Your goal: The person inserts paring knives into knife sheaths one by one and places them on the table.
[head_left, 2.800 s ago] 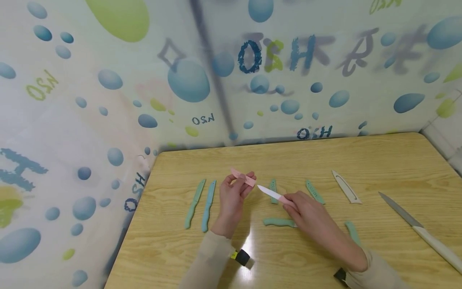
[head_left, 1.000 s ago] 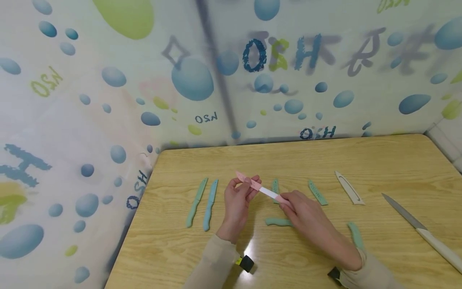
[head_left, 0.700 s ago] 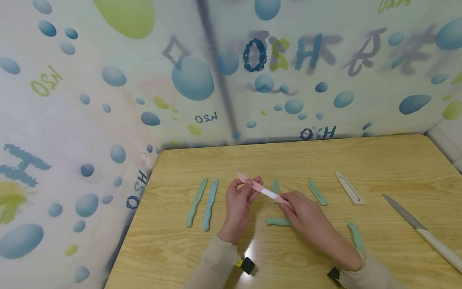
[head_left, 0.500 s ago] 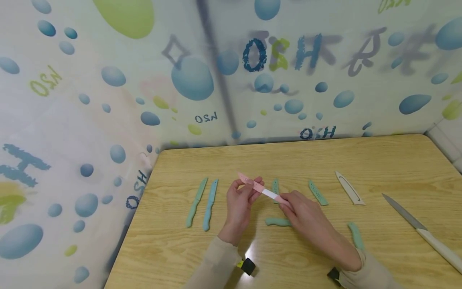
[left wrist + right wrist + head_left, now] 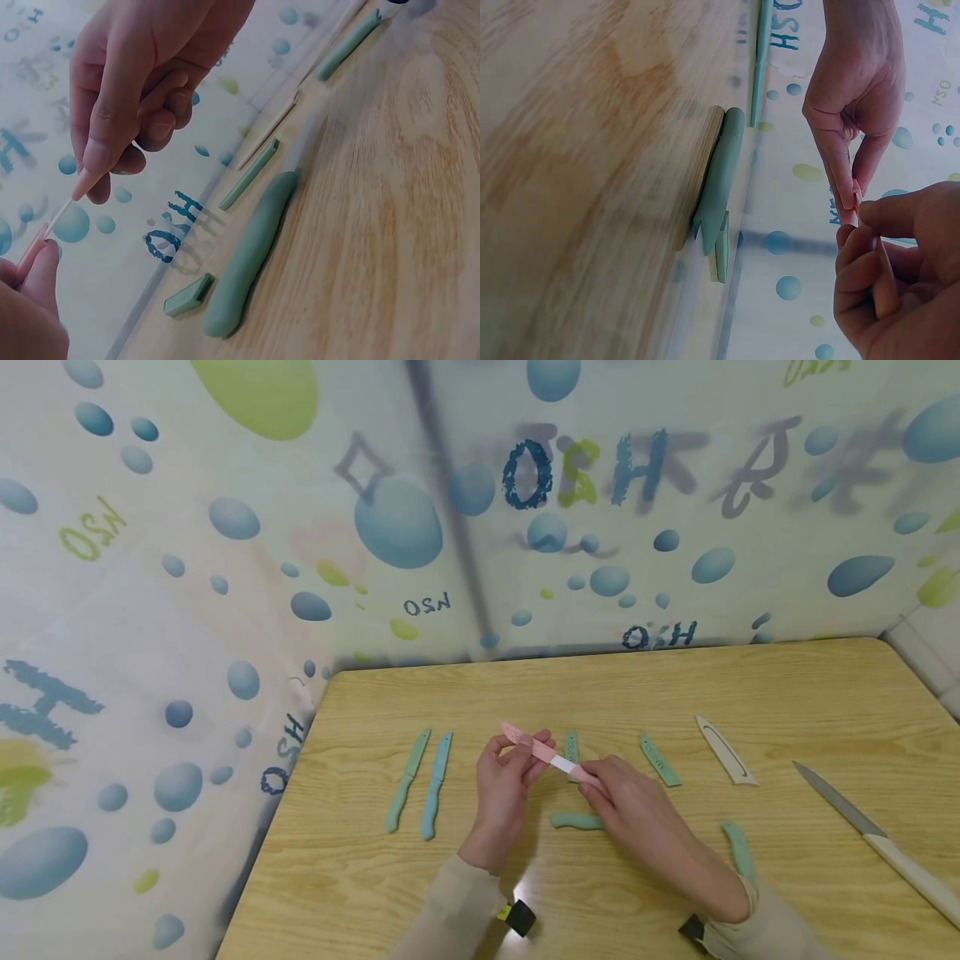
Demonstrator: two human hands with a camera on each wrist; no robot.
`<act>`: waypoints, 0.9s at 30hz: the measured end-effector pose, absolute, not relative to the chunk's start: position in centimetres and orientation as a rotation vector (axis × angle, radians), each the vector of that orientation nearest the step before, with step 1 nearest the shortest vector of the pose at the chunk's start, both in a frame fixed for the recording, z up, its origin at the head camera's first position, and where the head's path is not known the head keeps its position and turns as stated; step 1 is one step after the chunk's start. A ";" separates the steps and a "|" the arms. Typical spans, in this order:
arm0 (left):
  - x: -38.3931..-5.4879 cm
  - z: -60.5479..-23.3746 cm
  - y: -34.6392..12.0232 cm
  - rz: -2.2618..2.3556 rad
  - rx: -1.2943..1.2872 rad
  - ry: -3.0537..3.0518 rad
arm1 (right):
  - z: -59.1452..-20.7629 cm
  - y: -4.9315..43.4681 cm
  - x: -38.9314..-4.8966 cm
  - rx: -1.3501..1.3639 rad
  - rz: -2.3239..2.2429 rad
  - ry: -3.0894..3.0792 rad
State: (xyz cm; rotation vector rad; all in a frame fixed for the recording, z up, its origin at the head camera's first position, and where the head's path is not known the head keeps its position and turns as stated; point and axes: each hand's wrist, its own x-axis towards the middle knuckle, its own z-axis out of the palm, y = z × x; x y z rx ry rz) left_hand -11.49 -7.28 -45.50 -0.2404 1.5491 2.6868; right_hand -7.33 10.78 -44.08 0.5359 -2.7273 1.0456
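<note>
My left hand point(image 5: 504, 789) pinches a pink blade sheath point(image 5: 528, 742) between thumb and fingers above the table. In my right hand point(image 5: 637, 806) is the pink handle point(image 5: 587, 776) of a small knife. Its white blade point(image 5: 562, 764) is partly inside the sheath, and a short length shows between the two hands. The left wrist view also shows that bit of bare blade point(image 5: 58, 217) between sheath and handle. Below the right hand lies a green-handled knife point(image 5: 576, 821), its blade hidden by the hand in the head view.
On the wooden table point(image 5: 360, 893) a sheathed green knife point(image 5: 408, 781) and a sheathed blue knife point(image 5: 437, 787) lie left. Two green sheaths point(image 5: 659, 760), a white sheath point(image 5: 726, 750), another green handle point(image 5: 738, 850) and a large white-handled knife point(image 5: 873, 837) with bare blade lie right.
The knife tip, outside the sheath 2.8 s ago, has gone into it. Less blade shows now, as my left hand has moved slightly right toward the handle.
</note>
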 end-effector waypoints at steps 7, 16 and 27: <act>-11.3 -45.6 -7.3 2.682 -0.218 1.541 | -44.1 10.7 -7.3 0.537 1.052 -2.732; -11.0 -45.7 -7.0 2.656 -0.220 1.564 | -44.2 10.7 -7.3 0.543 1.052 -2.732; -10.9 -45.9 -6.5 2.670 -0.214 1.520 | -44.3 10.8 -7.3 0.563 1.019 -2.704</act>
